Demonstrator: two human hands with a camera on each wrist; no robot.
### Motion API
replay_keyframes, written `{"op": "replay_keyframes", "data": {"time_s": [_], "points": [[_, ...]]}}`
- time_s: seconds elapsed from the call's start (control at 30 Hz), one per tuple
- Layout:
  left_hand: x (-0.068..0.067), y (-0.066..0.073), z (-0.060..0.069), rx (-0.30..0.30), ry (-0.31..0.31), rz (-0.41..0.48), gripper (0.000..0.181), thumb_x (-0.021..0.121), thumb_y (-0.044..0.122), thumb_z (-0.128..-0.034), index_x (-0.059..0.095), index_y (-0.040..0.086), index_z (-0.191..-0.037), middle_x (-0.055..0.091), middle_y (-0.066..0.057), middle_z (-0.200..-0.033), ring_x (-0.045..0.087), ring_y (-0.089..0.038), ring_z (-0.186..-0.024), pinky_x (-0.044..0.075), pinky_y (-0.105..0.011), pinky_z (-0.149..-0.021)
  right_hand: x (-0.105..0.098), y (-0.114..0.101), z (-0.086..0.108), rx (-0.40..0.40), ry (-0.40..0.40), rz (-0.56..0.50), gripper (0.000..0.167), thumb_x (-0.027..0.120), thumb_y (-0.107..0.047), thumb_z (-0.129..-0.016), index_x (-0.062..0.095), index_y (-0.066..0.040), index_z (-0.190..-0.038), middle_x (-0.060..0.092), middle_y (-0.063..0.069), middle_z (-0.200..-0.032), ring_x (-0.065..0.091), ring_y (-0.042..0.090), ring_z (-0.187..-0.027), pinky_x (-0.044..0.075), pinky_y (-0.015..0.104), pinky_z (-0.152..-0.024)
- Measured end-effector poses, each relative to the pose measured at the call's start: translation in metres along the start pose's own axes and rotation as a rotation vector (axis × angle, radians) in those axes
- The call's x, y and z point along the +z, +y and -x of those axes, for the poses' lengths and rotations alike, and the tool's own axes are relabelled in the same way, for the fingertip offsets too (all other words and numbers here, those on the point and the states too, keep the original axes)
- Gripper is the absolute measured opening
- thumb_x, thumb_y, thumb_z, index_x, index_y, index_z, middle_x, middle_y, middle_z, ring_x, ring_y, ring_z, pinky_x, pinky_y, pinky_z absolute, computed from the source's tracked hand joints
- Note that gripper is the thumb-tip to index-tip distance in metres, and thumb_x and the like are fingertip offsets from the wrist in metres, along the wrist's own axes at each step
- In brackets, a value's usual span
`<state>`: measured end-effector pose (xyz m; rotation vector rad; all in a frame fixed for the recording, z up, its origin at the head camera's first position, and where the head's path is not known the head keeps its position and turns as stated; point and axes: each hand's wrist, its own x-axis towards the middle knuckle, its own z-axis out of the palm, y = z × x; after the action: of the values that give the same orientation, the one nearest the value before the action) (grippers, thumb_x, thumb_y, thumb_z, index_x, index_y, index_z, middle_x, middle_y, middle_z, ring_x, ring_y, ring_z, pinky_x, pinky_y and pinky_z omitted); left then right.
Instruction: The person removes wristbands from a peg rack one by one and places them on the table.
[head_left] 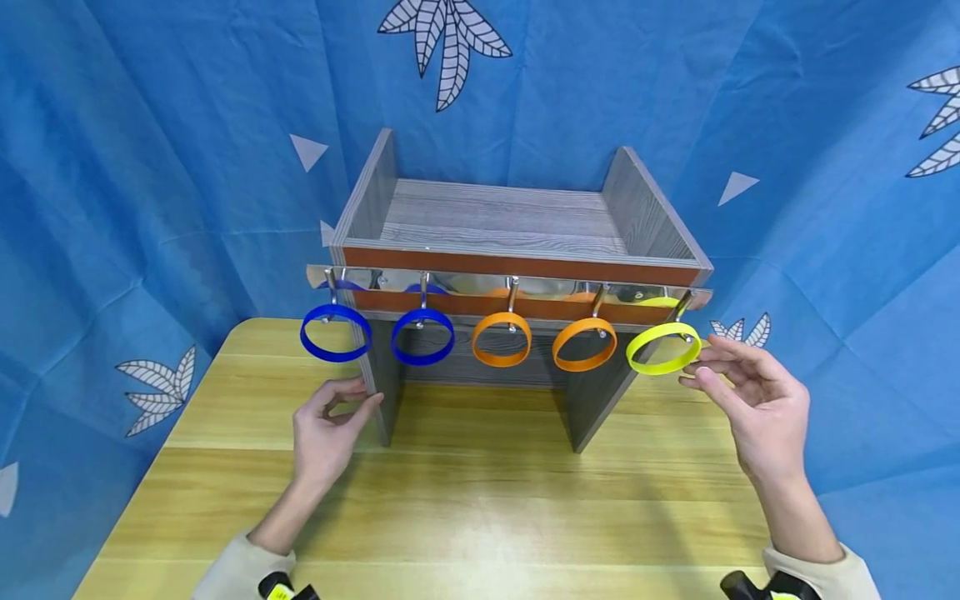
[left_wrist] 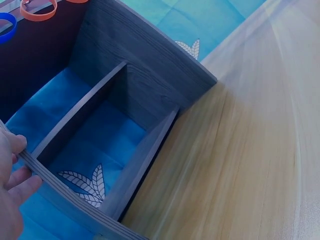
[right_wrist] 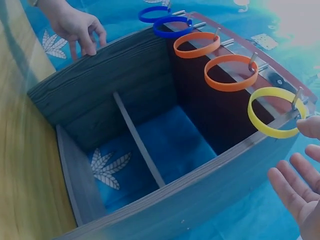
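Fingers on the right hand (head_left: 767, 404) are loosely spread and bent a bit, tips right at the outer edge of the one yellow ring (head_left: 663, 368). Thumb looks super close to it in the right wrist view, but I can't tell if it's actually touching. The left hand (head_left: 322, 429) is pinching the front edge of the shelf (head_left: 502, 212), thumb and fingers on either side of the left side panel.

The yellow ring hangs on the far-right hook. Count is five rings on five metal hooks (head_left: 512, 293), one each: two blue rings (head_left: 336, 357) on the left, two orange rings (head_left: 583, 366) in the middle and to the right of it, then the yellow. All the hooks stick out of one shiny metal rail (head_left: 468, 285) running across the shelf front, by a reddish-brown strip.

The shelf is grey woodgrain, two side panels, standing on a yellowish wood table (head_left: 480, 517). Behind it there's blue cloth (head_left: 225, 125) with white leaf prints, four in the head view. Two pale sleeves (head_left: 832, 575), two black wrist straps with yellow patches; any marking there is too small to read.
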<state>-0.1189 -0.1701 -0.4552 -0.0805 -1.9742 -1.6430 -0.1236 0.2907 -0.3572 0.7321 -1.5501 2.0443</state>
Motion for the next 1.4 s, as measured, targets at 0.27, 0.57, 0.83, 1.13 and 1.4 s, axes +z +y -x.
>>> {"op": "replay_keyframes", "data": {"time_s": [0.27, 0.57, 0.83, 1.13, 1.4], "points": [[0.0, -0.001, 0.0, 0.007, 0.001, -0.007, 0.022, 0.082, -0.014, -0.081, 0.074, -0.006, -0.1, 0.072, 0.025, -0.094, 0.07, 0.006, -0.084, 0.064, -0.015, -0.066, 0.001, 0.003, -0.01, -0.019, -0.025, -0.045, 0.038, 0.051, 0.035, -0.089, 0.054, 0.03, -0.127, 0.076, 0.022, -0.114, 0.078, 0.025, -0.096, 0.069, 0.036, -0.079], [-0.001, -0.002, 0.0, -0.002, 0.005, -0.004, 0.022, 0.082, -0.014, -0.081, 0.074, -0.006, -0.101, 0.072, 0.025, -0.094, 0.07, 0.006, -0.084, 0.065, -0.015, -0.066, 0.004, 0.004, -0.018, 0.025, -0.061, -0.055, 0.034, 0.051, 0.031, -0.092, 0.06, 0.025, -0.125, 0.078, 0.02, -0.112, 0.079, 0.024, -0.098, 0.068, 0.033, -0.083], [-0.001, -0.002, 0.0, 0.013, 0.0, -0.005, 0.022, 0.082, -0.013, -0.0814, 0.074, -0.005, -0.1, 0.072, 0.026, -0.094, 0.07, 0.006, -0.084, 0.064, -0.015, -0.066, 0.009, 0.002, -0.021, 0.029, -0.071, -0.087, 0.033, 0.052, 0.031, -0.092, 0.06, 0.026, -0.123, 0.078, 0.023, -0.108, 0.08, 0.027, -0.094, 0.068, 0.034, -0.084], [0.0, -0.001, -0.001, 0.02, 0.005, 0.009, 0.022, 0.082, -0.014, -0.0813, 0.074, -0.006, -0.1, 0.072, 0.025, -0.094, 0.07, 0.006, -0.084, 0.065, -0.015, -0.067, 0.011, -0.005, -0.02, 0.046, -0.05, -0.125, 0.031, 0.051, 0.032, -0.091, 0.061, 0.027, -0.12, 0.078, 0.024, -0.106, 0.081, 0.029, -0.092, 0.069, 0.037, -0.082], [0.0, -0.003, 0.001, 0.014, 0.006, -0.008, 0.023, 0.082, -0.014, -0.0815, 0.074, -0.006, -0.101, 0.071, 0.026, -0.094, 0.07, 0.007, -0.085, 0.065, -0.016, -0.068, 0.01, -0.012, -0.021, 0.072, -0.055, -0.121, 0.031, 0.052, 0.033, -0.09, 0.063, 0.026, -0.118, 0.079, 0.023, -0.105, 0.081, 0.028, -0.091, 0.069, 0.034, -0.082]]}}
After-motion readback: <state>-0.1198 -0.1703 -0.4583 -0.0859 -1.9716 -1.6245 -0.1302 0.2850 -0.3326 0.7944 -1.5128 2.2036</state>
